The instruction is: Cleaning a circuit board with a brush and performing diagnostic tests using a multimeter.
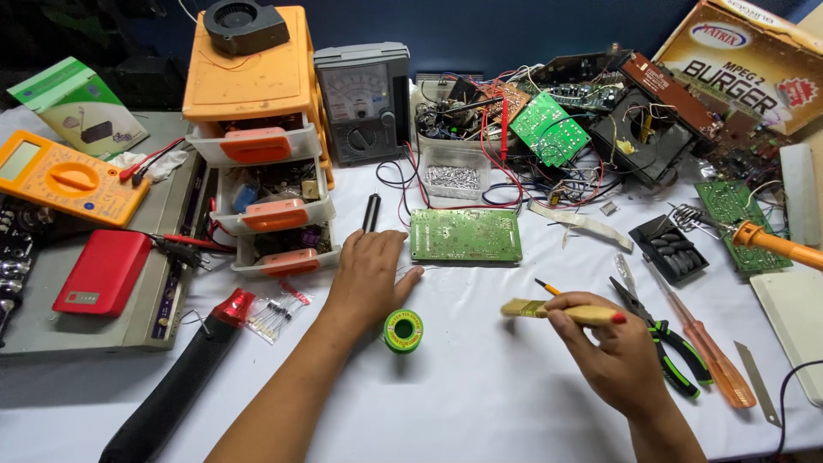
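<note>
Meanwhile the left hand (367, 274) lies flat, open, beside the green board (465, 235); the right hand (604, 347) pinches a small brush (553, 310).

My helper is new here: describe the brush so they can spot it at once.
Start at the green circuit board lying flat mid-table. Just below and right of it, the right hand holds the brush. It alone has a pale wooden handle, a red tip and flat bristles, unlike the pliers beside it.

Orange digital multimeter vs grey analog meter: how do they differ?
The orange digital multimeter lies flat at the far left on a grey case; the grey analog meter stands upright at the back beside the orange drawer unit. The orange one has a rectangular display; the grey one has a needle dial. Both have a round selector knob. Neither hand touches either: the left hand rests near the green circuit board.
</note>
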